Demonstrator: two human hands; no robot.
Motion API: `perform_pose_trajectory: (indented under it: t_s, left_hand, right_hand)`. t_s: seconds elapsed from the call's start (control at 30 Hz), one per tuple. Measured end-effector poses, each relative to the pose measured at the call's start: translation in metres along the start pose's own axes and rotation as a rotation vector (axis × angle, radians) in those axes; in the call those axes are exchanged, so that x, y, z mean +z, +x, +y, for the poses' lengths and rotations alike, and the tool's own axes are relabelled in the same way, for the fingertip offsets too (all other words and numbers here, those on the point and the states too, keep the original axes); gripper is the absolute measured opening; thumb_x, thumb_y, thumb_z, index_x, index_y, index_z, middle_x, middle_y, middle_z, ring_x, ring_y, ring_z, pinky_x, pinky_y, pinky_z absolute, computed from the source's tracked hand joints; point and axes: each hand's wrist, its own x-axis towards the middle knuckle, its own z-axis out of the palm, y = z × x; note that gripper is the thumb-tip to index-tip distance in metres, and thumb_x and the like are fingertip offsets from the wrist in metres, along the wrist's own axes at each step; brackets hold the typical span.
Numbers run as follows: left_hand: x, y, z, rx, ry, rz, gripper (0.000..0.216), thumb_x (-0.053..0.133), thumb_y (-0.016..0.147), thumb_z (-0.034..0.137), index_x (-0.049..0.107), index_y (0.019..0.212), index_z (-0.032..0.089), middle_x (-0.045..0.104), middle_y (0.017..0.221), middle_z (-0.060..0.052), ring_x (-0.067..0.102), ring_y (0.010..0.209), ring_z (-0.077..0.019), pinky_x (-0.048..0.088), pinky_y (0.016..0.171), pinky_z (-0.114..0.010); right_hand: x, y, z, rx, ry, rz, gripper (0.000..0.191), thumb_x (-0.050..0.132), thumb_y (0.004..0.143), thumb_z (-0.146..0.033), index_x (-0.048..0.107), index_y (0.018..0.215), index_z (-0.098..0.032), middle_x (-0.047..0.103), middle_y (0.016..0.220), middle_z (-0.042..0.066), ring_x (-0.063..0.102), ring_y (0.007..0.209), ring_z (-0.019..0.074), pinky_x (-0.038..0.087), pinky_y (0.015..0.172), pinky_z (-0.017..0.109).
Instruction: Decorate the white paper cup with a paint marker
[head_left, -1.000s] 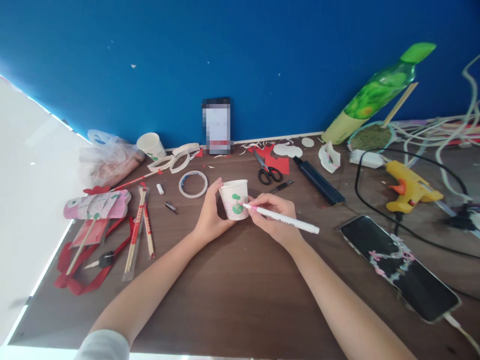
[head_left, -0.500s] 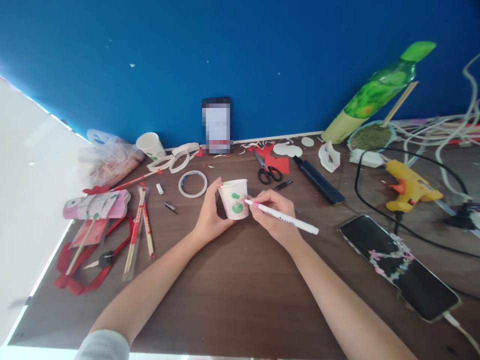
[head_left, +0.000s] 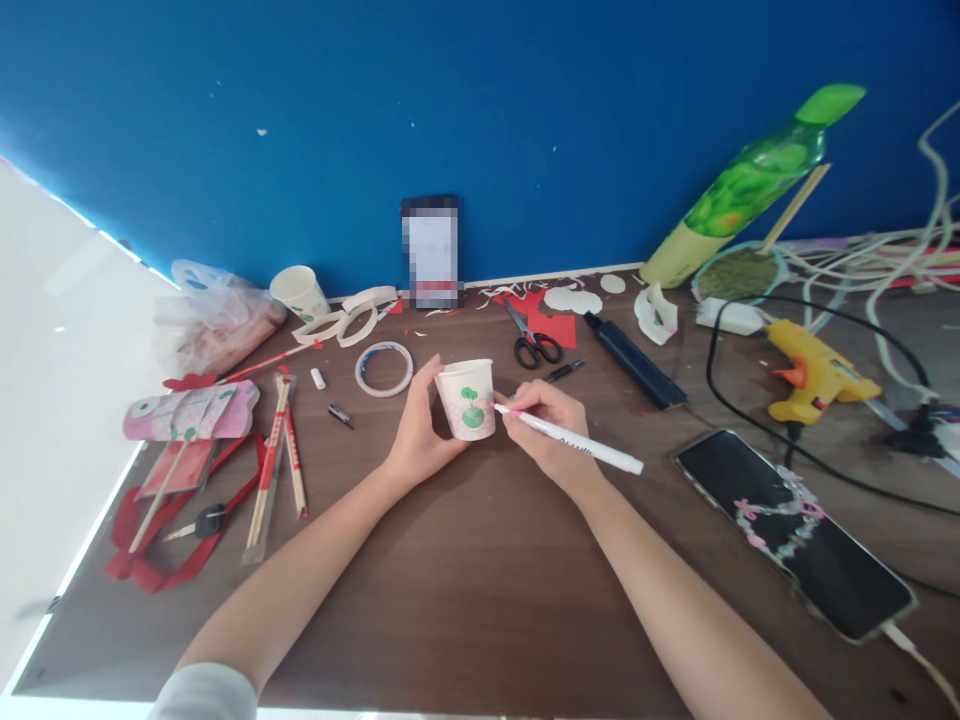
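Observation:
My left hand [head_left: 421, 425] is wrapped around the left side of a white paper cup [head_left: 466, 385], thumb near the rim. The cup stands nearly upright and carries a green plant print with pink marks drawn around it. In my right hand [head_left: 551, 425] is a white marker [head_left: 592, 449] with a pink band, its tip at the right side of the cup's wall. Behind the right hand lie black-handled scissors [head_left: 536, 348] and a small black pen cap or pen [head_left: 565, 371]. A roll of tape [head_left: 384, 369] lies beyond the left hand.
A second paper cup [head_left: 298, 292] and cut paper rings [head_left: 358, 316] stand at the back left. Wrapped chopsticks [head_left: 268, 470] and a key [head_left: 208, 520] lie left. A yellow glue gun [head_left: 817, 372], cables, a phone [head_left: 795, 530] and a leaning green bottle [head_left: 757, 190] occupy the right.
The marker has shifted slightly to the right and down along the cup's right side, its angle a little changed. The left hand and cup stay in place.

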Motion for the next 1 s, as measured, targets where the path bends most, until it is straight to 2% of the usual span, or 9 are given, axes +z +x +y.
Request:
perform_pose_trajectory:
  t_s: [0.13, 0.3, 0.47, 0.67, 0.73, 0.87, 1.0]
  left_hand:
    - [-0.002, 0.001, 0.002, 0.034, 0.097, 0.039, 0.088, 0.081, 0.068, 0.032, 0.029, 0.138, 0.024, 0.025, 0.150, -0.017, 0.024, 0.146, -0.0350, 0.033, 0.116, -0.052]
    - [-0.003, 0.001, -0.002, 0.079, 0.130, 0.024, 0.091, 0.077, 0.072, 0.032, 0.022, 0.145, 0.028, 0.035, 0.144, -0.014, 0.034, 0.141, -0.0326, 0.032, 0.116, -0.053]
    - [-0.004, 0.002, -0.002, 0.092, 0.110, 0.018, 0.089, 0.076, 0.074, 0.032, 0.022, 0.145, 0.027, 0.034, 0.148, -0.015, 0.034, 0.141, -0.0326, 0.032, 0.116, -0.052]
    - [-0.003, 0.001, -0.003, 0.078, 0.075, 0.019, 0.086, 0.077, 0.074, 0.034, 0.025, 0.142, 0.025, 0.036, 0.147, -0.017, 0.037, 0.140, -0.0336, 0.033, 0.115, -0.053]
    - [-0.002, 0.001, -0.003, 0.100, 0.079, 0.027, 0.085, 0.076, 0.074, 0.034, 0.026, 0.141, 0.025, 0.036, 0.146, -0.017, 0.038, 0.140, -0.0333, 0.032, 0.115, -0.053]
    - [-0.002, 0.001, -0.004, 0.115, 0.082, 0.025, 0.083, 0.075, 0.075, 0.035, 0.026, 0.141, 0.025, 0.036, 0.144, -0.017, 0.037, 0.139, -0.0336, 0.033, 0.115, -0.053]
    - [-0.002, 0.002, -0.004, 0.123, 0.089, 0.025, 0.083, 0.075, 0.075, 0.035, 0.025, 0.141, 0.026, 0.036, 0.143, -0.017, 0.037, 0.139, -0.0335, 0.033, 0.114, -0.053]
  right_hand:
    - [-0.002, 0.002, 0.002, -0.002, 0.110, 0.015, 0.025, 0.078, 0.069, -0.035, 0.058, 0.061, -0.022, 0.049, 0.060, -0.004, 0.050, 0.058, 0.0119, 0.058, 0.082, 0.042]
    - [-0.003, 0.001, 0.004, -0.013, 0.204, 0.030, 0.024, 0.078, 0.069, -0.037, 0.060, 0.063, -0.022, 0.050, 0.061, -0.003, 0.049, 0.060, 0.0125, 0.056, 0.091, 0.049]
    - [-0.002, -0.001, -0.003, -0.027, 0.161, -0.024, 0.022, 0.076, 0.072, -0.034, 0.060, 0.063, -0.022, 0.050, 0.057, -0.005, 0.050, 0.057, 0.0110, 0.055, 0.095, 0.051]
    - [0.000, 0.000, -0.009, -0.012, -0.005, 0.084, 0.019, 0.076, 0.071, -0.028, 0.061, 0.063, -0.021, 0.058, 0.057, -0.006, 0.062, 0.056, 0.0114, 0.056, 0.097, 0.045]
    - [0.002, -0.001, -0.010, -0.014, -0.065, 0.088, 0.017, 0.076, 0.070, -0.026, 0.061, 0.062, -0.021, 0.063, 0.059, -0.004, 0.069, 0.062, 0.0149, 0.058, 0.093, 0.042]
    - [0.004, -0.002, -0.011, -0.021, -0.170, 0.079, 0.014, 0.075, 0.068, -0.024, 0.063, 0.062, -0.021, 0.072, 0.066, 0.002, 0.076, 0.085, 0.0268, 0.062, 0.071, 0.033]
    - [0.005, -0.003, -0.012, -0.034, -0.210, 0.078, 0.012, 0.073, 0.069, -0.021, 0.063, 0.062, -0.022, 0.075, 0.067, 0.004, 0.076, 0.088, 0.0294, 0.061, 0.065, 0.030]
